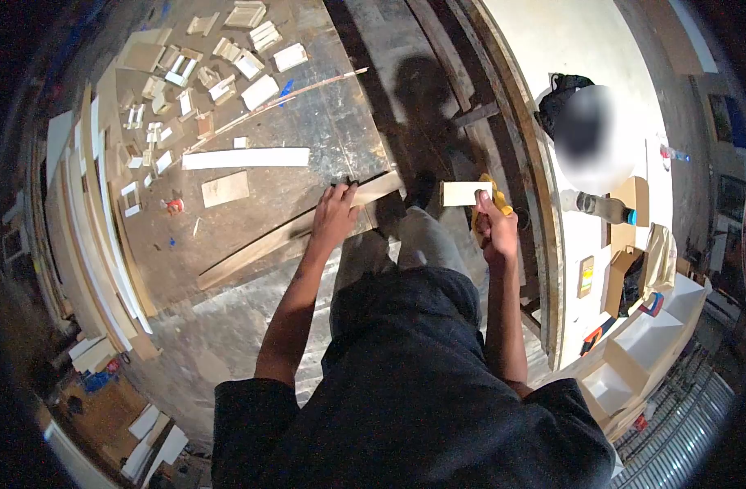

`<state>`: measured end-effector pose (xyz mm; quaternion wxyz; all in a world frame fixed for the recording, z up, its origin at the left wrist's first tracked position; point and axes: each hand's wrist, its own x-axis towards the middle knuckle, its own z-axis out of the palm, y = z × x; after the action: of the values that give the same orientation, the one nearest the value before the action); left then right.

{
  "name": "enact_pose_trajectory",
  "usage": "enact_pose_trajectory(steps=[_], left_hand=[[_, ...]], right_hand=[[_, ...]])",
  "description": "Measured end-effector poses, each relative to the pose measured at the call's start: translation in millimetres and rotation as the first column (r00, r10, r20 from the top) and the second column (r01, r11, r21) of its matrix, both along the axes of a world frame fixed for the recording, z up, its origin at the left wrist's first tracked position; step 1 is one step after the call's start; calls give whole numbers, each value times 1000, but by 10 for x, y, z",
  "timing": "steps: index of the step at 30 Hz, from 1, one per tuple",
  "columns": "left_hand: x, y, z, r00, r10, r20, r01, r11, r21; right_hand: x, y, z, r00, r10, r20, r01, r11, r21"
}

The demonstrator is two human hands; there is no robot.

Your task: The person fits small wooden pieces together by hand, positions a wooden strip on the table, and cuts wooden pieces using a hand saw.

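Note:
My left hand (336, 216) rests on a long wooden strip (263, 248) that lies along the near edge of the work table, its fingers bent over the strip. There is something small and dark by the fingertips. To the right, past the table edge, my right hand (497, 224) is closed around a yellow-handled tool (503, 194); its kind is not clear. A short pale wooden block (463, 193) is pinched under the thumb of the same hand. On the table, a flat wooden piece (225, 188) and a long white board (247, 158) lie beyond my left hand.
Several small wood-and-white pieces (261, 91) are scattered over the far table (324, 106). Long boards (96, 220) line its left side. On the right, a white surface (565, 269) carries a bottle (605, 207), a black bag (565, 98) and a cardboard box (624, 273).

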<state>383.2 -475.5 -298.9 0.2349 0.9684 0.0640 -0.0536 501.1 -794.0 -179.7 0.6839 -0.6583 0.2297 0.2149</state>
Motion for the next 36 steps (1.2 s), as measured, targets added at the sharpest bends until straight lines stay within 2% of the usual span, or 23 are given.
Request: enact_pose_trajectory(steps=[2, 3, 5, 7, 9, 10, 11, 13, 20, 24, 26, 30, 32, 36], left_hand=[[46, 70, 289, 998, -58, 5, 58, 973, -224], [67, 93, 433, 998, -61, 8, 61, 973, -222], [31, 151, 638, 995, -40, -89, -3, 900, -437], [10, 202, 830, 999, -37, -33, 20, 911, -411], [62, 287, 1142, 944, -58, -325, -137, 827, -545], [26, 289, 1127, 996, -7, -87, -47, 793, -608], [-33, 317, 1119, 996, -6, -86, -48, 792, -608], [-76, 390, 1269, 966, -34, -258, -214, 460, -862], [-272, 492, 1663, 958, -51, -283, -262, 251, -932], [-339, 548, 1921, 962, -65, -266, -234, 311, -921], [-352, 542, 2020, 983, -37, -181, -155, 364, -918], [-290, 495, 2349, 973, -40, -226, -204, 301, -932], [-230, 509, 2424, 966, -81, -246, -216, 272, -938], [-80, 496, 2549, 949, -108, -296, -252, 307, -918]], right_hand=[[-9, -35, -47, 1000, 17, -12, -18, 999, -41], [-13, -43, -50, 1000, 15, -9, -15, 999, -40], [-48, -18, -40, 999, -22, -24, 22, 1000, -14], [-64, -7, -113, 999, -39, -4, 39, 999, -29], [-92, 0, -155, 998, -58, 18, 59, 997, -49], [-105, 18, -165, 996, -79, 29, 79, 997, -18], [-147, 29, -171, 994, -99, 38, 99, 995, 13], [-203, 31, -164, 995, -97, 35, 95, 994, 48], [-383, 104, -170, 996, -82, 36, 78, 993, 92], [-405, 120, -160, 997, -71, 15, 69, 991, 115], [-379, 85, -178, 997, -75, -29, 78, 990, 121], [-238, 61, -178, 997, -45, -62, 52, 991, 124], [-133, 103, -131, 999, -39, -37, 41, 997, 72], [17, 46, -209, 1000, 7, -3, -6, 984, 178]])
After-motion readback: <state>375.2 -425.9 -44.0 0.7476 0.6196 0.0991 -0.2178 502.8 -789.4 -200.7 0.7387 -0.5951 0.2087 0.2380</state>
